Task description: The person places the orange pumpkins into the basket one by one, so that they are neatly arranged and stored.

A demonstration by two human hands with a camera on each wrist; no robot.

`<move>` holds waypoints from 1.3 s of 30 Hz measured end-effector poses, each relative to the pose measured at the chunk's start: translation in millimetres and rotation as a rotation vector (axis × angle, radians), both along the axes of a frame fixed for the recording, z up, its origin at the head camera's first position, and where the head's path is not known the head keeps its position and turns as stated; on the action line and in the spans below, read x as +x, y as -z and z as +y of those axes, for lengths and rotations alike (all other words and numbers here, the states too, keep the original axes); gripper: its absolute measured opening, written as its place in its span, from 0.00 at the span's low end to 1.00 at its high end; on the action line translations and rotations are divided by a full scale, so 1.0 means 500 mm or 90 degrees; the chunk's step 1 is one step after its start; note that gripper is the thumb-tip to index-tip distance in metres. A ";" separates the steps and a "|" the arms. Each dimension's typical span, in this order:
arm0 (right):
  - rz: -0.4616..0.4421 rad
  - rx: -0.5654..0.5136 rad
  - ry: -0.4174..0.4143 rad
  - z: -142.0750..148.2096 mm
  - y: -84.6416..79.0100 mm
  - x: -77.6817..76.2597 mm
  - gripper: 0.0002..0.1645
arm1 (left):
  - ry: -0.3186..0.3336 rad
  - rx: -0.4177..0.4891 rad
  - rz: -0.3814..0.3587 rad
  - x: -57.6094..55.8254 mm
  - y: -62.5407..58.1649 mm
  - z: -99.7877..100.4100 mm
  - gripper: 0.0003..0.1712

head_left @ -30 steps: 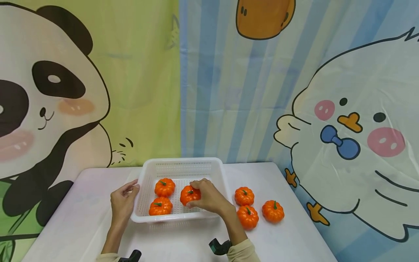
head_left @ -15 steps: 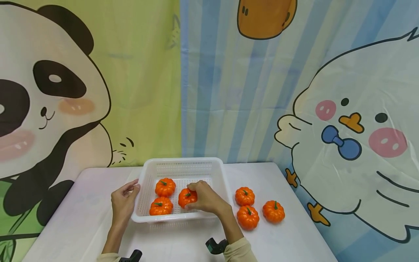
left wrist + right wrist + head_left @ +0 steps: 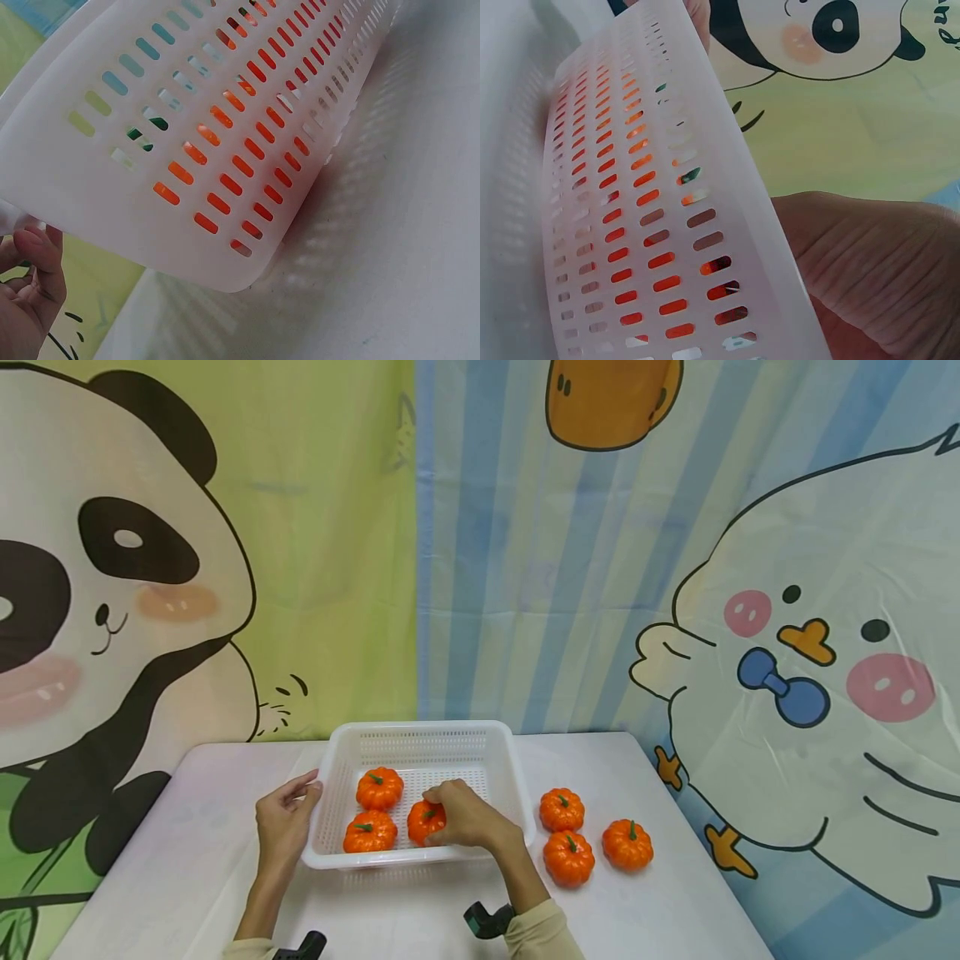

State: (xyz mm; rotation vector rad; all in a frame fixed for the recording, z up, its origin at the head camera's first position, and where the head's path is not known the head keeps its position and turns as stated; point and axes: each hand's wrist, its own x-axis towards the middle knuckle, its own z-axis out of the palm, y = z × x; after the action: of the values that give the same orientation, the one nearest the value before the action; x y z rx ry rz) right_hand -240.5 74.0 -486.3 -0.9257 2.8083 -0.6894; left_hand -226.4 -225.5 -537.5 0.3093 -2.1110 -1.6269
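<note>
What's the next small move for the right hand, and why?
Probably release the held pumpkin: the right hand has it low inside the white basket, beside two other pumpkins. I can't tell if it touches the floor, so confirm contact first.

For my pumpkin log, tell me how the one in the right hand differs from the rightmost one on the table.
The held pumpkin is inside the white basket; the rightmost pumpkin sits outside it, on the table. The right hand grips the held pumpkin and partly covers it, while the rightmost pumpkin is untouched and unobstructed. Both are orange and ribbed, with green stems.
</note>
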 end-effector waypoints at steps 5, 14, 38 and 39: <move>-0.013 0.014 0.010 -0.007 0.001 0.000 0.34 | 0.004 -0.003 -0.003 0.002 0.000 0.000 0.19; -0.021 0.028 0.004 -0.015 0.012 -0.005 0.32 | 0.005 -0.002 -0.001 0.003 -0.003 0.000 0.19; -0.023 0.010 0.010 -0.013 0.018 -0.004 0.35 | 0.003 -0.005 -0.014 0.002 -0.001 0.000 0.20; -0.023 0.009 0.011 -0.013 0.018 -0.003 0.35 | 0.003 -0.005 -0.015 0.002 -0.001 -0.001 0.20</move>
State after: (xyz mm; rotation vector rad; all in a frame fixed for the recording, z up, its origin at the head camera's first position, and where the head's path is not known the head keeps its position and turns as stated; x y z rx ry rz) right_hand -242.0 67.4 -495.6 -0.8785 2.7894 -0.6794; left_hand -225.5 -225.8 -537.0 0.3229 -2.1359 -1.6244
